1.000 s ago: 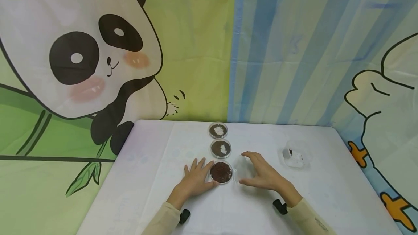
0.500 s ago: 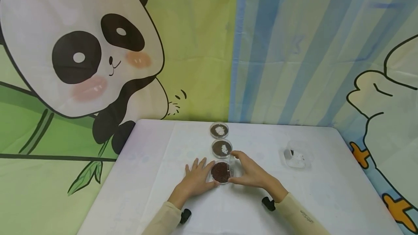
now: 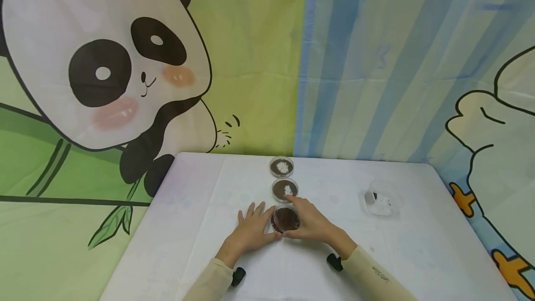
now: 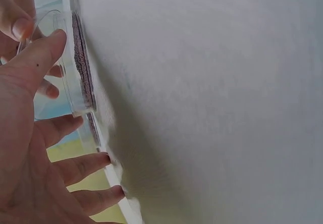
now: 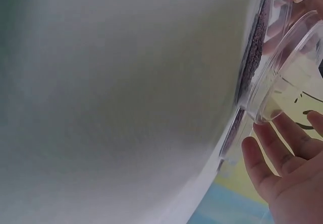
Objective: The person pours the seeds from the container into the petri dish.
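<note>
In the head view, a clear petri dish [image 3: 276, 225] filled with dark brown, crumbly material stands on the white table. My left hand [image 3: 248, 231] holds its left side between thumb and index finger, the other fingers spread against the tabletop. A clear lid [image 5: 267, 93] is gripped at its rim by my right hand [image 3: 314, 223]. The right wrist view shows this lid tilted over the dish, its lower edge touching or nearly touching the dish's rim. The left wrist view shows my left thumb [image 4: 48, 47] at the dish's upper rim.
Two more petri dishes, a middle one [image 3: 280, 190] and a far one [image 3: 275, 167], line up behind, each holding brown material with a white patch. A clear plastic box [image 3: 378, 204] with white bits stands at the right. A printed curtain [image 3: 255, 59] hangs behind the table [image 3: 200, 189].
My right hand has moved left, bringing the clear lid from beside the near petri dish to over it. My left hand has stayed at the dish.
</note>
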The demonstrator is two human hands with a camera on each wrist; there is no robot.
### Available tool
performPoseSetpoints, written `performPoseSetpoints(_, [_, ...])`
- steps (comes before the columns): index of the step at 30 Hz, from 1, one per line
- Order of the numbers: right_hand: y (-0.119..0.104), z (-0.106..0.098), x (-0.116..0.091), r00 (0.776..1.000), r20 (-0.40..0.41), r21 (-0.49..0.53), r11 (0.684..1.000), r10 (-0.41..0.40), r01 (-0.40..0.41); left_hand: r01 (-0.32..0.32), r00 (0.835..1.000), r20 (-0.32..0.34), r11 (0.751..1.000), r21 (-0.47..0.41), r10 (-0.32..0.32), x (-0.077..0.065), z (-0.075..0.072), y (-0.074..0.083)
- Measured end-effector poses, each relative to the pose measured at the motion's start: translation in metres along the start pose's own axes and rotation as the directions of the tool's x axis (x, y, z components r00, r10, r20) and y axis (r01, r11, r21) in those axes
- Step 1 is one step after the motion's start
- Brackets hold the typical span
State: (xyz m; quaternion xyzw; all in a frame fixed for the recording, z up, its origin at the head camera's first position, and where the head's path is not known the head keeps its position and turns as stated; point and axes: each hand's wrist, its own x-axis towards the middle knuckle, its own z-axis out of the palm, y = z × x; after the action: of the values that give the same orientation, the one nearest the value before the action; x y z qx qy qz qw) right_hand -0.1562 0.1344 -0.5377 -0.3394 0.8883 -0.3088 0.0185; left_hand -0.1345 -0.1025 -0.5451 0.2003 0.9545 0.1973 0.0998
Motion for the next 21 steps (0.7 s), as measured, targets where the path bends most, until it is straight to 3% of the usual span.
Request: performPoseSetpoints(21, [-0.0035,0.0085,0.0051,1.000,0.019,-0.210,0.978,-0.012,0.015,-0.013,1.000,0.004,1.000,0.018,0.013,-0.0021,0.0013,-0.0008])
